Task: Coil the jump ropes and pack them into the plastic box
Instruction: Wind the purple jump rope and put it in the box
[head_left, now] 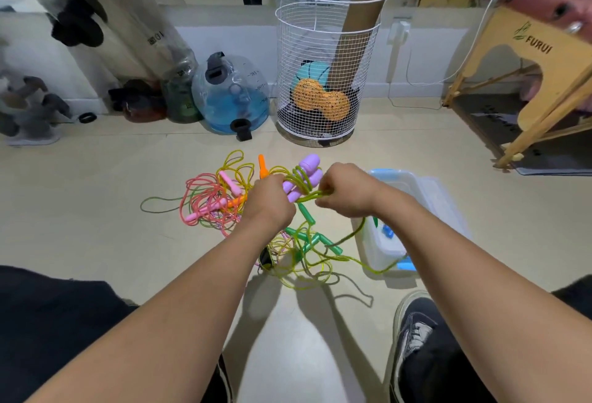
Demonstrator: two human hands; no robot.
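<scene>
My left hand (270,201) grips the lilac plastic handles (306,175); my right hand (344,191) pinches the yellow-green cord (309,196). Risk: trailing cord snags the floor tangle, loosening the coil.

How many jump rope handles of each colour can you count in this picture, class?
Pink handles: 2
Orange handles: 2
Green handles: 4
Purple handles, bunched in the left hand: too overlapped to count
Total counted: 8
</scene>
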